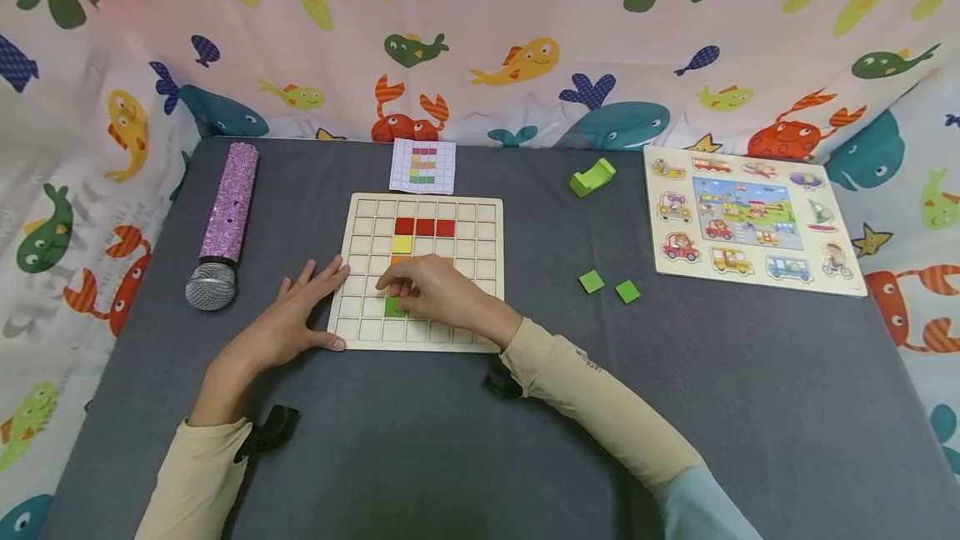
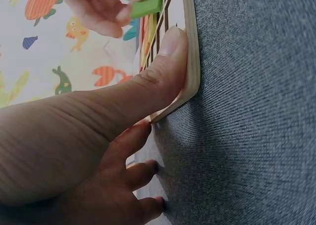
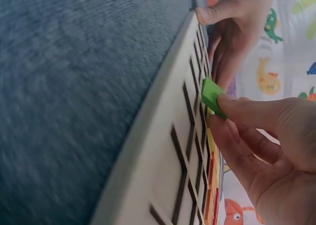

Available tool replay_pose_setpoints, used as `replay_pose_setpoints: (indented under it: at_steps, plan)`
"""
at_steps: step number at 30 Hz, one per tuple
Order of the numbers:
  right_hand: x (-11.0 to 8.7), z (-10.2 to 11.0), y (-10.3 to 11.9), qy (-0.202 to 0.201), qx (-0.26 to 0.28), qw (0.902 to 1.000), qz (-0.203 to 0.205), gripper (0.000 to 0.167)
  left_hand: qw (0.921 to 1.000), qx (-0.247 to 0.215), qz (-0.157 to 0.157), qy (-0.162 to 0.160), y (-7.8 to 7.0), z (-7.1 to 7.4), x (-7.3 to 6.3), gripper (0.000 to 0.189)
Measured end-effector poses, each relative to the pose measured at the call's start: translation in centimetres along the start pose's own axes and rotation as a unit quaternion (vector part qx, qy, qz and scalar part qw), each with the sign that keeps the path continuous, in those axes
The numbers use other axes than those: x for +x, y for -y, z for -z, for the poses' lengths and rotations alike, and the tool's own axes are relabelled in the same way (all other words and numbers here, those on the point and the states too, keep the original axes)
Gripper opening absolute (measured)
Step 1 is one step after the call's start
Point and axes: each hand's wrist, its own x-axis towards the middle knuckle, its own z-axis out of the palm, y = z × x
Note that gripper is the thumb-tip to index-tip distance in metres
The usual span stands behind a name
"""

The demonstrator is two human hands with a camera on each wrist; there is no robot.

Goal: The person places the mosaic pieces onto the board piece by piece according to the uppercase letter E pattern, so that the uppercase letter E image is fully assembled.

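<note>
My right hand (image 1: 435, 292) pinches a green square tile (image 3: 211, 95) between thumb and fingertips, right over the lower left part of a wooden grid board (image 1: 362, 330). In the right wrist view the tile is tilted against the grid. My left hand (image 1: 288, 319) lies at the board's left side with spread fingers, and its thumb (image 2: 170, 42) presses on the near left corner. Red tiles (image 1: 425, 227) form a row in the grid, with a yellow tile (image 1: 402, 244) under the leftmost one. Orange tiles (image 1: 401, 259) below them are partly hidden by my right hand.
A small pattern card (image 1: 423, 167) lies behind the board. Two loose green tiles (image 1: 591, 282) and a curved green block (image 1: 592, 177) are to the right. Farther right sits a picture puzzle board (image 1: 675, 265). A glittery pink microphone (image 1: 231, 207) lies at the left.
</note>
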Motion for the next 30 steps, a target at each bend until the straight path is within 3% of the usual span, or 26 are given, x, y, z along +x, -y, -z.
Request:
replay_pose_setpoints:
  at_steps: [5, 14, 21, 30]
  plan:
    - [0.1, -0.4, 0.2, 0.003, -0.045, 0.9988, -0.017, 0.023, 1.0000, 0.003, 0.004, 0.004, 0.0, 0.0, 0.1, 0.101]
    - [-0.4, -1.1, 0.2, -0.008, -0.098, 0.9951, -0.010, 0.023, 1.0000, 0.001, 0.007, 0.006, -0.1, -0.1, 0.2, 0.102]
    - [-1.5, 0.4, -0.3, -0.008, -0.044, 0.9990, -0.007, 0.021, 1.0000, 0.000, 0.007, 0.007, 0.0, -0.2, 0.2, 0.103]
    - [-6.0, 5.5, -2.8, -0.077, 0.008, 0.9965, -0.032, 0.024, 1.0000, 0.000, 0.006, 0.004, 0.1, -0.2, 0.1, 0.104]
